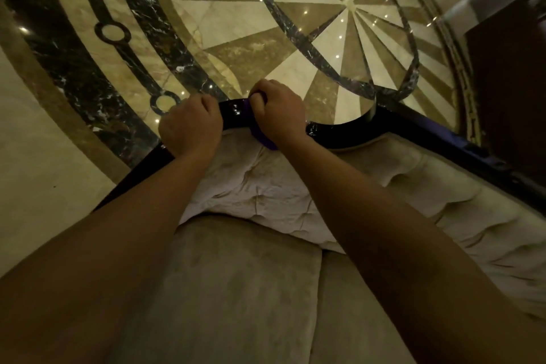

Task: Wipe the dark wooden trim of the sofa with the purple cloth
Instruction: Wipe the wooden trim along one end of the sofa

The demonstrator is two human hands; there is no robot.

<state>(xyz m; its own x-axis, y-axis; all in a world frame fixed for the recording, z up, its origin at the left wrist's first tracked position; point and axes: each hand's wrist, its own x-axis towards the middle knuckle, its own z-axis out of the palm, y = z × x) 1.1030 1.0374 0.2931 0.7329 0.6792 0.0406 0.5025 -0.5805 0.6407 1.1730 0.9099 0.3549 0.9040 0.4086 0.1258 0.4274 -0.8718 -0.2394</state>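
The glossy dark wooden trim [339, 130] curves along the top of the sofa's tufted cream backrest [266, 183]. My right hand [279, 111] is closed on the purple cloth [267, 142] and presses it over the trim's raised middle section; only a purple edge shows under the palm and by the fingers. My left hand [192, 127] grips the trim just to the left of it, fingers curled over the top. Both forearms reach forward over the sofa's beige seat cushions [236, 289].
Behind the sofa lies a polished marble floor [325, 23] with a starburst inlay and dark bands. A dark wooden piece of furniture [508, 91] stands at the right, close to the trim's far end.
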